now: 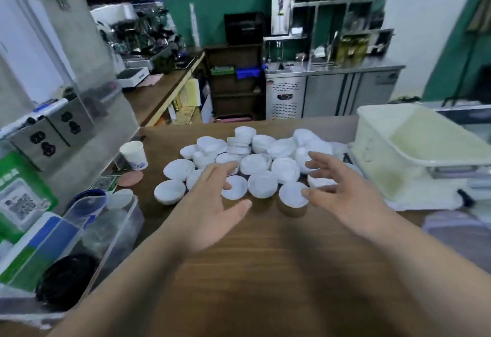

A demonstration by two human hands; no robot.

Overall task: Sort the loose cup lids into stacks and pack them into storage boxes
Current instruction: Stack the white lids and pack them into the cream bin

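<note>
Lids (255, 164), heaped loose at the table's (265, 270) twelve o'clock with the box (377, 156) at two, look light, thin and slippery, so we'd pinch each by its rim; our left hand (212, 204) and right hand (337, 190) hover spread over them, holding nothing.

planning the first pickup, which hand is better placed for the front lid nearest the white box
Right. The right hand has fingertips at that lid, and the white box sits on its side; the left hand hovers farther left.
</note>
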